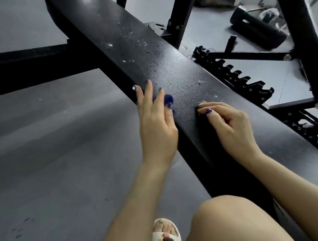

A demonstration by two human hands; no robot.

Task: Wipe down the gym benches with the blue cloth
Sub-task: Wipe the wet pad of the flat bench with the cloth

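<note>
A long black padded gym bench (184, 73) runs diagonally from top left to bottom right, speckled with dust and small white flecks. My left hand (154, 120) rests at the bench's left edge, its fingers closed around a small bunched blue cloth (168, 100) of which only a bit shows past the fingers. My right hand (230, 125) lies on the bench top to the right, fingers curled, with the thumb and forefinger pinched at a small pale speck (202, 102) on the pad.
A black toothed adjustment rack (233, 74) and frame bars (301, 29) stand right of the bench. A dark cylindrical object (256, 27) lies on the grey floor (50, 150) behind. A crossbar (23, 69) extends left. My knee (232, 224) and slippered foot (165, 238) are below.
</note>
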